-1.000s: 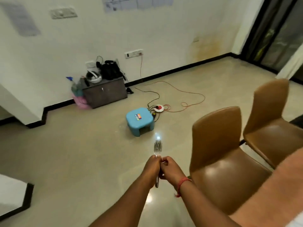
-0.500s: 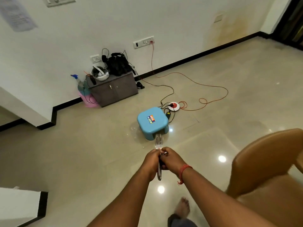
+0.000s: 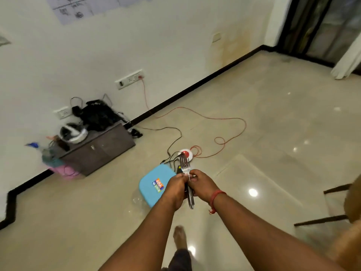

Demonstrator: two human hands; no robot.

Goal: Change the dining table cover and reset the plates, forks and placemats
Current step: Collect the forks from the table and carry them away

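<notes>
Metal forks are bunched together and held upright in front of me, tines up, handles poking out below at my palms. My left hand and my right hand are both closed around the handles, pressed against each other. A red thread is tied around my right wrist. The dining table, plates and placemats are out of view. My bare foot shows on the floor below my arms.
A light blue plastic stool stands on the tiled floor just beyond my hands. An orange cable and a white-red extension reel lie behind it. A low brown cabinet sits by the wall. A brown chair edges in at the right.
The view has swung left and away from the brown chairs, and I have stepped closer to the blue stool. Both hands kept their hold on the forks.
</notes>
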